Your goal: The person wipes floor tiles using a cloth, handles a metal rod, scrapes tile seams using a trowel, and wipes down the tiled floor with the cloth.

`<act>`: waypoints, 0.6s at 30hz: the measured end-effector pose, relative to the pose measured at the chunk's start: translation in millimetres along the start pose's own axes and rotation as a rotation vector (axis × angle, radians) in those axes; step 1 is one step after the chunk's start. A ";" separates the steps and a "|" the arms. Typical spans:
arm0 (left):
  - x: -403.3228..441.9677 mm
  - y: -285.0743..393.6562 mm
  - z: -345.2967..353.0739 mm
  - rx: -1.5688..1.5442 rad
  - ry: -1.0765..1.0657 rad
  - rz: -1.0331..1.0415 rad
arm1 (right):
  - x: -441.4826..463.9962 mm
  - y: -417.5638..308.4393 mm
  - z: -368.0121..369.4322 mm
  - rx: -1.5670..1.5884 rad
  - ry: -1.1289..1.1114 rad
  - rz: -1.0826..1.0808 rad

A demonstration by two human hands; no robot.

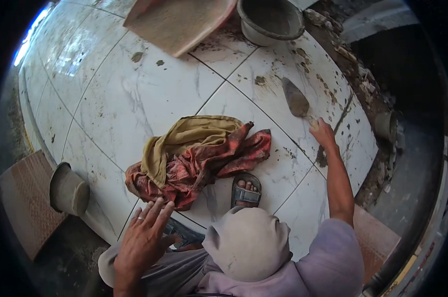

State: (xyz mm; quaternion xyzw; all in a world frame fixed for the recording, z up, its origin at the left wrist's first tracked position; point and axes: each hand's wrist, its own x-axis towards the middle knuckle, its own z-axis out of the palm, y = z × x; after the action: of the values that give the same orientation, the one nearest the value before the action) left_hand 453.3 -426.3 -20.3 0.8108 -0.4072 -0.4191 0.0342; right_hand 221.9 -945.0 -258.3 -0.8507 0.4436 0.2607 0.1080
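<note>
Right of centre in the frame, the right hand point(324, 132) is curled closed around the pale handle of a trowel point(296, 99), whose dull grey-brown, leaf-shaped blade looks caked and points up the frame over the smeared white tiles point(135, 99). At the lower left, the left hand point(143, 237) is spread open and grips nothing, its fingertips by a crumpled, stained red cloth point(194, 171); whether they touch it I cannot tell.

Lavender-grey short sleeve point(335, 257), grey trousers point(177, 272), 2 dark strapped sandals point(252, 196), 1 ring point(141, 218) on left hand point(143, 241)
</note>
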 end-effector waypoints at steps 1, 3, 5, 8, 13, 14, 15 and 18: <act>-0.8 0.4 -3.9 -0.004 0.009 -0.015 | -11.4 -15.8 -3.8 0.116 0.045 -0.050; -5.4 3.4 -15.1 0.052 0.020 -0.026 | -32.0 -58.3 -19.2 0.233 0.080 -0.106; -11.0 9.3 -22.3 0.078 0.020 -0.046 | -52.0 -106.5 -38.1 0.267 0.069 -0.171; -23.3 16.4 -30.9 0.158 0.015 -0.004 | -36.6 -135.7 -22.8 0.236 0.198 -0.476; -34.7 9.0 -23.0 0.204 0.057 -0.009 | -50.4 -173.6 -30.5 0.077 0.207 -0.559; -37.0 6.3 -20.9 0.197 0.066 -0.007 | -51.7 -175.5 -30.2 0.074 0.208 -0.549; -39.6 3.6 -18.3 0.162 0.055 0.002 | -53.0 -176.6 -29.9 0.069 0.209 -0.539; -47.9 -2.6 -13.3 0.122 0.051 0.021 | -60.1 -179.3 -28.0 0.091 0.137 -0.519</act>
State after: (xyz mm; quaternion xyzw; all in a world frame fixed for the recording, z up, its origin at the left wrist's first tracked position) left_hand 449.1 -395.3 18.5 0.8176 -0.4394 -0.3721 -0.0006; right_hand 348.7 -810.1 -210.9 -0.9458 0.2284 0.1458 0.1790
